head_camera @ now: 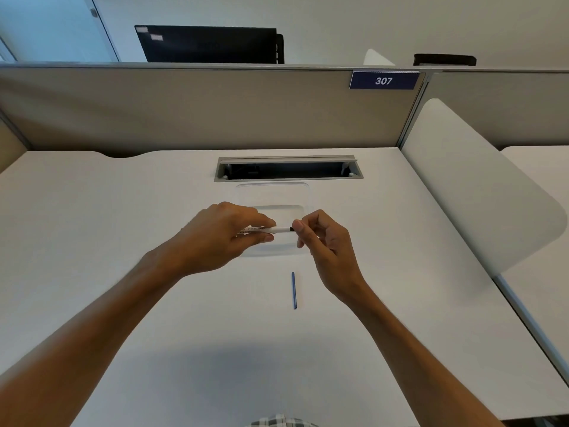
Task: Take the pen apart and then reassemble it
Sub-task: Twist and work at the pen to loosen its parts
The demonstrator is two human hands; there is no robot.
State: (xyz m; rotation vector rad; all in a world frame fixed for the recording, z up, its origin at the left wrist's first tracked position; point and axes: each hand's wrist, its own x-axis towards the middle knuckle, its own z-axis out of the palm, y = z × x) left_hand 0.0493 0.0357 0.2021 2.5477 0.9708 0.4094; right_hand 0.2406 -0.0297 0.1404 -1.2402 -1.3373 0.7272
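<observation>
My left hand [226, 234] grips a white pen barrel [277, 230] with dark lettering, held level above the desk. At the barrel's right end, my right hand [320, 238] pinches a small dark piece [291, 229] between thumb and forefinger. Most of the barrel's left part is hidden inside my left fist. A thin blue refill [294, 290] lies loose on the white desk [123, 241], nearer to me than both hands and slightly right of centre.
A clear shallow plastic tray [272, 192] sits on the desk just under and behind my hands. Behind it is an open cable slot [288, 169]. A beige partition with a "307" sign [384, 80] closes the back; a white divider [468, 192] stands at right.
</observation>
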